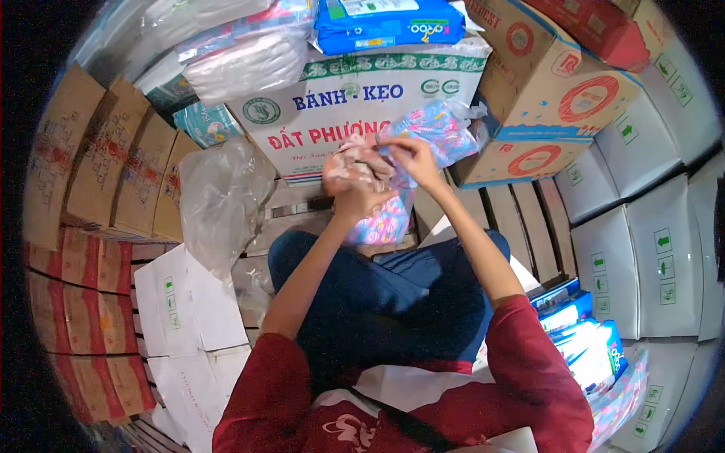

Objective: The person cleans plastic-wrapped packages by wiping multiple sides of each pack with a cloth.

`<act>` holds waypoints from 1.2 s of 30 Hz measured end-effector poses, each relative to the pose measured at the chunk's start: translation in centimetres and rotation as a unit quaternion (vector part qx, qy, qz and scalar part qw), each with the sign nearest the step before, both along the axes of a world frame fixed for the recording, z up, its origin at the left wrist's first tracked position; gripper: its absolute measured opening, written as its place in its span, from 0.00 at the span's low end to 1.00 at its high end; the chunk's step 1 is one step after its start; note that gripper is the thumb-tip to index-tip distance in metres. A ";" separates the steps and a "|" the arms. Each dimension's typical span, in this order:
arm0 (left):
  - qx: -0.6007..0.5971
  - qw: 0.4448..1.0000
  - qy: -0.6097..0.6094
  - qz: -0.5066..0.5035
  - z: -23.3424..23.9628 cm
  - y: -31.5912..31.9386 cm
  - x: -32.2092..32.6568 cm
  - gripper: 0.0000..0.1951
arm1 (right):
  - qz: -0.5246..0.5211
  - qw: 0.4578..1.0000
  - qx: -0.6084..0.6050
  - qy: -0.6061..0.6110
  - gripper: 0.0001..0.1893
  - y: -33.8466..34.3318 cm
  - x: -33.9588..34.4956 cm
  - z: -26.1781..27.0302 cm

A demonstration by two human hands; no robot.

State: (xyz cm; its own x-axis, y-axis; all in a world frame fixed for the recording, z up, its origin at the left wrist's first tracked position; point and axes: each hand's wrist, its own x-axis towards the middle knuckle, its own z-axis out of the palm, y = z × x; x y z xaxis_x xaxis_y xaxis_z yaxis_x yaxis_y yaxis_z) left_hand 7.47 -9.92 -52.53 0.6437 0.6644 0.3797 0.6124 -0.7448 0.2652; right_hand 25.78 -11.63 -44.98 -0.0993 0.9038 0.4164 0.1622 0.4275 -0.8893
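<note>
My left hand (358, 203) is closed around the lower side of a crumpled brown-and-pink bundle (357, 164), which looks like soft film or cloth. My right hand (414, 161) is at the bundle's upper right edge, thumb and fingertips close together; whether they pinch the bundle or the plastic behind it is unclear. Behind the right hand lies a blue-and-pink patterned plastic pack (439, 131). More pink-and-blue patterned plastic (382, 223) hangs below both hands, above my crossed legs (391, 283). The hands partly cover the bundle.
A white printed carton (351, 107) stands ahead, with a blue pack (391, 25) on top. Clear plastic bags (224, 198) and white carton flaps (190, 306) are left. Cartons line both sides (606, 272). More blue packs (589, 345) sit at my right on wooden slats.
</note>
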 end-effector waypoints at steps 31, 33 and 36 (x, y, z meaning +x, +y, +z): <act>-0.208 0.931 -0.297 0.027 13.3 -3.1 -4.1 0.22 | -0.204 0.935 0.154 0.247 0.27 -4.8 8.1 19.6; 0.078 0.986 -0.116 0.087 18.3 -3.4 -2.1 0.20 | -0.217 0.923 0.239 0.209 0.27 -2.4 8.2 23.3; 0.474 0.844 0.185 0.168 25.0 -2.9 0.4 0.17 | -0.237 0.959 0.098 0.123 0.28 0.1 5.7 26.7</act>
